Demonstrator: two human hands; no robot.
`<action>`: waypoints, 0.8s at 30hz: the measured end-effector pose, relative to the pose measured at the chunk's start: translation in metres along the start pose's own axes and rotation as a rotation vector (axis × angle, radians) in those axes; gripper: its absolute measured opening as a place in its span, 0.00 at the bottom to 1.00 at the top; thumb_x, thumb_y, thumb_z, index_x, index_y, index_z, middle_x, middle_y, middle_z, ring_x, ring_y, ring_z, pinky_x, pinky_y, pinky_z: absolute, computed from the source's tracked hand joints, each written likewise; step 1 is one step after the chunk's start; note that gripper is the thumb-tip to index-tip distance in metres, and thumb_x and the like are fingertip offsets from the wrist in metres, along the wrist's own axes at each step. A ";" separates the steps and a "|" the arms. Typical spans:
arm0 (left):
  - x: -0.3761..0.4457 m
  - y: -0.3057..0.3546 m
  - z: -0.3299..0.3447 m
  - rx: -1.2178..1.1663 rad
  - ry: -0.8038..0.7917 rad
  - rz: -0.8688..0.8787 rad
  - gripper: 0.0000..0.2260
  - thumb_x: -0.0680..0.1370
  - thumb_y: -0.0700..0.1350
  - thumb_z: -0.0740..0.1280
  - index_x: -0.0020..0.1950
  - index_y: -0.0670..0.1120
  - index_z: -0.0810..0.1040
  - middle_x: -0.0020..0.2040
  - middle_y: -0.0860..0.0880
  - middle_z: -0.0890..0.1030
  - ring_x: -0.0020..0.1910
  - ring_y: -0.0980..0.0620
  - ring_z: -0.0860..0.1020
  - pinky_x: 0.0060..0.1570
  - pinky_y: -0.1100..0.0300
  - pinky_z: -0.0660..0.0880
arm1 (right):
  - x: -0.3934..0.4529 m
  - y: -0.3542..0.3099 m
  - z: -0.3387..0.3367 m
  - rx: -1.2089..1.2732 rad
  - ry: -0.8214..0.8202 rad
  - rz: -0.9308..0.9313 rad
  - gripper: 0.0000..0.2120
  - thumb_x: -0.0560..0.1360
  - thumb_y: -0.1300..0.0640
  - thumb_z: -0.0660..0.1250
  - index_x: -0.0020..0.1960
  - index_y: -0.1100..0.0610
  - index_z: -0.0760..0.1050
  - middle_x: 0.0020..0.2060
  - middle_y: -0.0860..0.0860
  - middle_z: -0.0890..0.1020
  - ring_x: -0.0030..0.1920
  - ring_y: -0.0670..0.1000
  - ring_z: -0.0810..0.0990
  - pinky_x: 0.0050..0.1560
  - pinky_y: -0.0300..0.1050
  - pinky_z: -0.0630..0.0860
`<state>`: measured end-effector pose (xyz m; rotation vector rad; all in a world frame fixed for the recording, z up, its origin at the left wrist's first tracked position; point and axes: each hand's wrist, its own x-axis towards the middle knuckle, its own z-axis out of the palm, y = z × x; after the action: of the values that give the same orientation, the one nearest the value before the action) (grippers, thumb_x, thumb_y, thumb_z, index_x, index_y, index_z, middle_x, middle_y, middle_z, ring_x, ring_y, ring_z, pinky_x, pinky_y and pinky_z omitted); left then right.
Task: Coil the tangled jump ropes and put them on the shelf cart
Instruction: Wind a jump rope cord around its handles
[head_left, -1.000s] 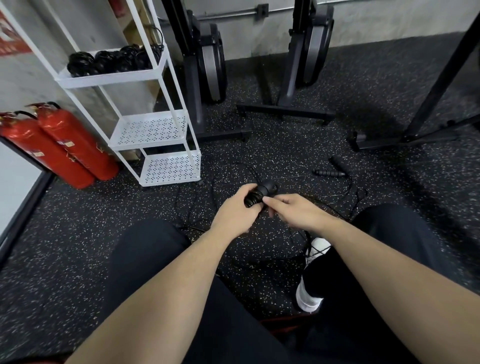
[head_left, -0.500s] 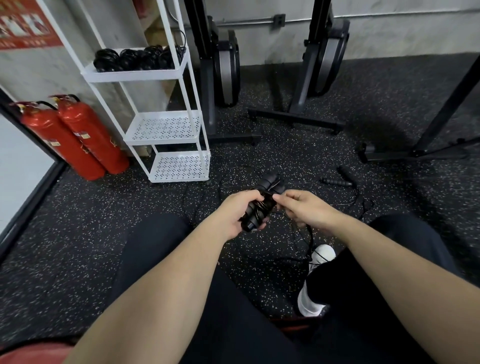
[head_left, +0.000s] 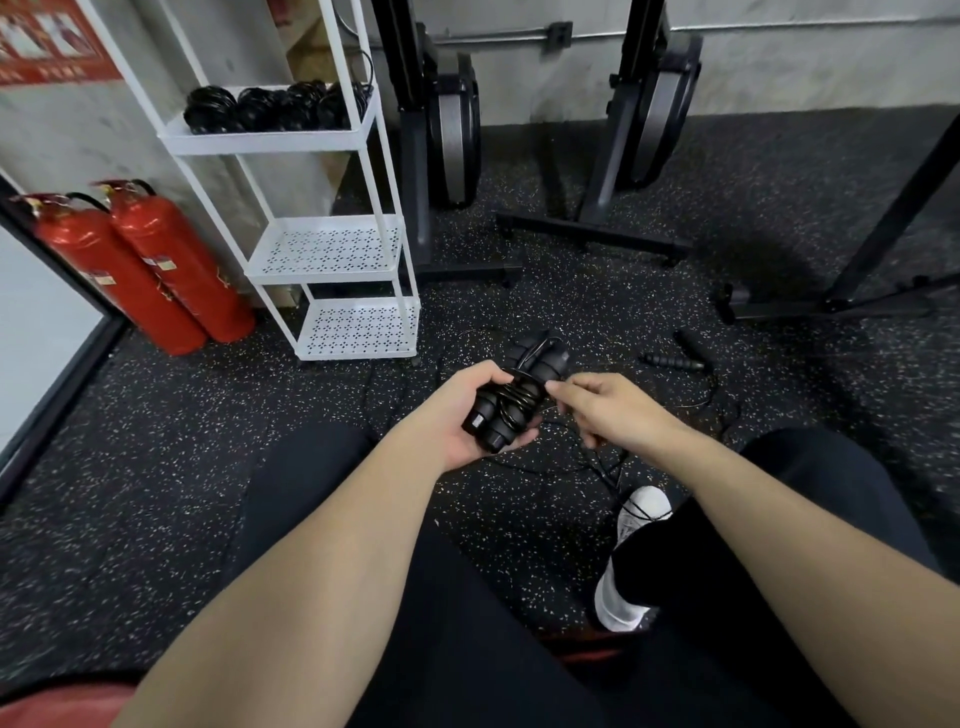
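Rope handles (head_left: 514, 397) sit bundled in left hand (head_left: 462, 410) — fingers curled round them, cord wrapped over. Right hand (head_left: 613, 408) pinches cord just beside bundle — above floor (head_left: 156, 467), cart (head_left: 322, 140) well apart.

A black jump rope (head_left: 517, 397), cord wound round its paired handles, sits tilted right of the white shelf cart (head_left: 332, 244). Coiled black ropes (head_left: 275, 106) fill the cart's top shelf. Another rope (head_left: 675, 358) lies loose farther right.

Black jump rope (head_left: 514, 395), black coiled ropes (head_left: 275, 106) on white perforated shelf cart (head_left: 332, 244); two red fire extinguishers (head_left: 150, 265) left; black white-speckled floor (head_left: 597, 306); white shoe (head_left: 631, 551).
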<state>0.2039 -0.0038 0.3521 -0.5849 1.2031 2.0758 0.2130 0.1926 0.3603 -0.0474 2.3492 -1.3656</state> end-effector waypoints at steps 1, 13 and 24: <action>-0.001 0.000 0.002 -0.009 0.005 -0.004 0.10 0.80 0.42 0.64 0.57 0.38 0.79 0.48 0.38 0.85 0.47 0.40 0.84 0.47 0.47 0.83 | -0.001 0.004 -0.001 0.032 -0.022 0.001 0.18 0.83 0.45 0.62 0.41 0.55 0.74 0.25 0.50 0.73 0.31 0.49 0.80 0.58 0.48 0.70; -0.008 0.007 0.005 -0.016 -0.138 -0.046 0.17 0.81 0.44 0.61 0.69 0.39 0.73 0.62 0.34 0.82 0.52 0.35 0.84 0.42 0.50 0.83 | 0.002 0.030 -0.012 0.315 -0.157 -0.086 0.14 0.85 0.50 0.59 0.44 0.49 0.79 0.28 0.48 0.65 0.29 0.49 0.59 0.33 0.46 0.54; -0.009 0.001 0.015 0.068 -0.156 -0.027 0.20 0.80 0.55 0.64 0.60 0.40 0.78 0.49 0.38 0.82 0.35 0.46 0.78 0.27 0.60 0.75 | -0.003 0.029 -0.016 0.241 -0.204 -0.083 0.14 0.84 0.47 0.61 0.47 0.55 0.78 0.28 0.50 0.66 0.29 0.49 0.61 0.31 0.43 0.59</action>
<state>0.2082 0.0060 0.3657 -0.3979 1.1636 2.0096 0.2150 0.2215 0.3442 -0.2051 2.0237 -1.5935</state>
